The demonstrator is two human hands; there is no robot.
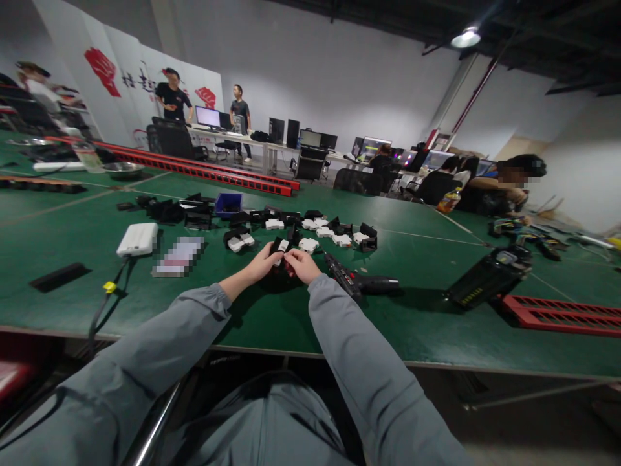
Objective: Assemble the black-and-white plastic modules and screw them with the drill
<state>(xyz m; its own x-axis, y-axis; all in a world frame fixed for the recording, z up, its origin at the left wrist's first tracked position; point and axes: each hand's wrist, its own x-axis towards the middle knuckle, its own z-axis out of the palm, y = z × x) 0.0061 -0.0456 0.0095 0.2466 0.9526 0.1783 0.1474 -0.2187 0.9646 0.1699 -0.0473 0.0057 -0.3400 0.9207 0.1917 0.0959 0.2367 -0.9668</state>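
Note:
Over the green table (pixel 281 323), my left hand (pixel 262 264) is closed around a small black-and-white part (pixel 280 247). My right hand (pixel 301 265) meets it from the right, its fingers pinched at the part's lower right side; the fingertips are partly hidden. Just beyond the hands lie white pieces, one of them a white piece (pixel 308 244) close to my right hand. A black part with white pieces (pixel 240 241) rests to the left. A black power screwdriver (pixel 356 279) lies right of my right hand, its tip pointing toward the white pieces.
A blue bin (pixel 228 204) stands behind black parts. To the left are a white box (pixel 138 239) with a cable and a blurred-out phone-like object (pixel 178 256). A black cylinder (pixel 490 277) and red slotted rail (pixel 565 314) lie right. A person (pixel 499 184) sits at the far right.

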